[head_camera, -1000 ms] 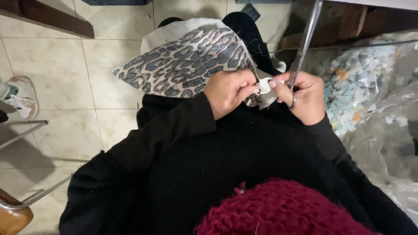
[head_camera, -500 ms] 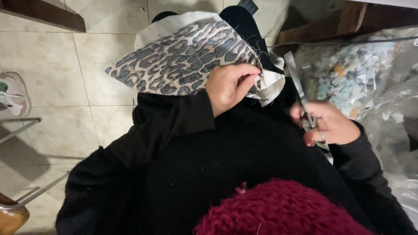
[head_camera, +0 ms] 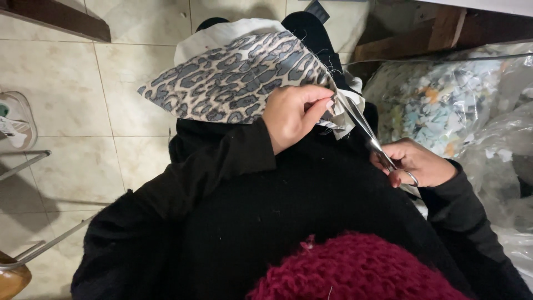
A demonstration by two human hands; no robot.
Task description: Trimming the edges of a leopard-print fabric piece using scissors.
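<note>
The left hand [head_camera: 291, 114] pinches the leopard-print grey-and-tan fabric piece [head_camera: 239, 78] at its edge while the right hand [head_camera: 416, 164], grip closed round slim metal scissors [head_camera: 363, 125], trims there, cutting apparently unfinished.

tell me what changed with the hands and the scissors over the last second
The right hand pulled away from the left and dropped to the right, taking the scissors with it; the blades now angle up toward the fabric edge. It had been pressed against the left hand at the cloth. The left hand kept its pinch on the leopard-print fabric, which stayed draped over the lap.
</note>
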